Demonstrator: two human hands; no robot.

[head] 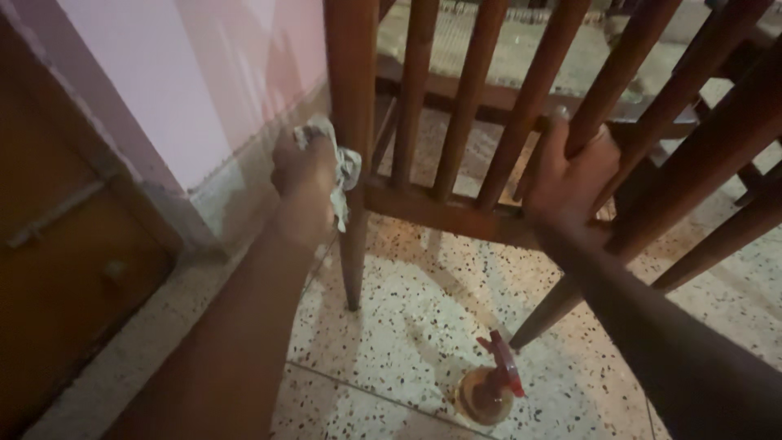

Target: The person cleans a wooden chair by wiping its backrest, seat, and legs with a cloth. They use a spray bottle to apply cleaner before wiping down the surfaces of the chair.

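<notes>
Nearest me, my two forearms reach out over the speckled floor (407, 326). My left hand (303, 175) is clenched around a crumpled pale cloth (342, 167), pressing it against the corner post (352, 122) of a wooden frame. My right hand (570, 175) grasps one slanted wooden bar (607, 90) farther right. Near, between them on the floor, stands a spray bottle (489, 387) with a red trigger. A pink wall (187, 73) rises at left.

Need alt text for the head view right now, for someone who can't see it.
The left hand presses a crumpled pale cloth against a wooden chair leg while the right hand grips a slat. A spray bottle with a red trigger stands on the speckled floor.
</notes>
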